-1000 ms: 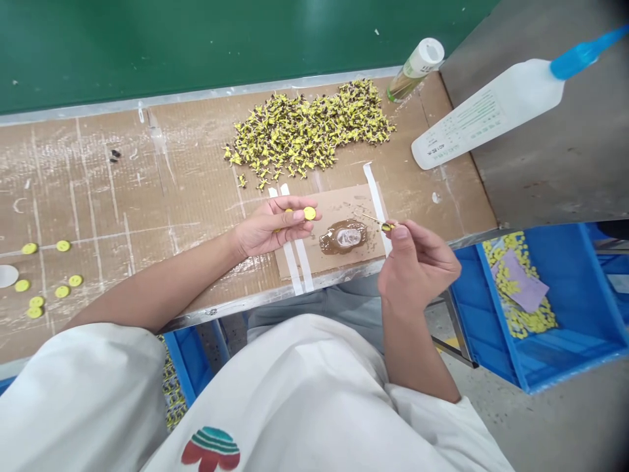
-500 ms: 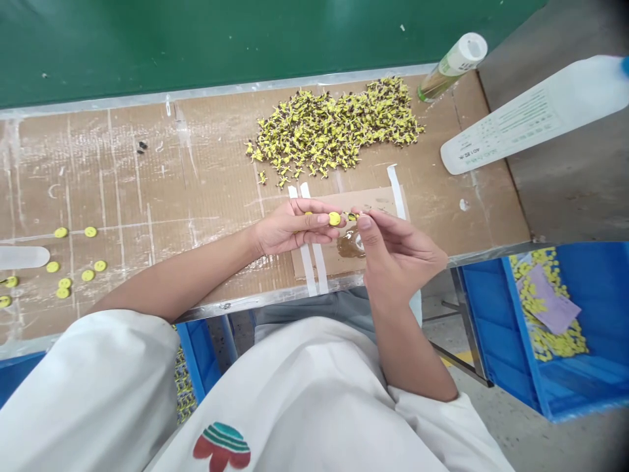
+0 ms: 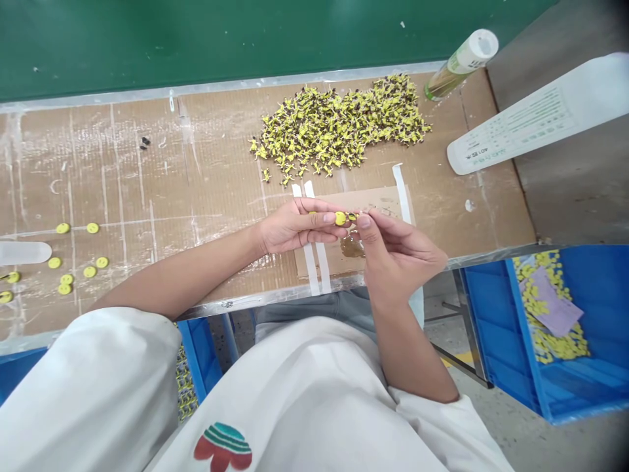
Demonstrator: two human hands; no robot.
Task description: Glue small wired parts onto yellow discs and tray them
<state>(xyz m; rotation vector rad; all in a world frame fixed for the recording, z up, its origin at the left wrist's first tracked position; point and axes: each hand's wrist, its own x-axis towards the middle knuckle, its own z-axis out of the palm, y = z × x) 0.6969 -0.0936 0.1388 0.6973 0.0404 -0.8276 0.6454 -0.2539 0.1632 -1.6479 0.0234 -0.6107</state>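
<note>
Disc (image 3: 341, 218) pinched in my left hand (image 3: 293, 226), yellow-black piece (image 3: 352, 216) pinched in my right hand (image 3: 393, 246) at the disc's three o'clock; I should hold both lightly, steady and square.

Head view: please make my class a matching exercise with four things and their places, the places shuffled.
1. Yellow disc
2. Purple paper
3. Heap of small pieces
4. Large white bottle

A. Inside the blue bin
B. Beside the grey panel
C. Pinched by the left hand
D. Beyond the taped cardboard

Pairs: 1-C, 2-A, 3-D, 4-B
</note>
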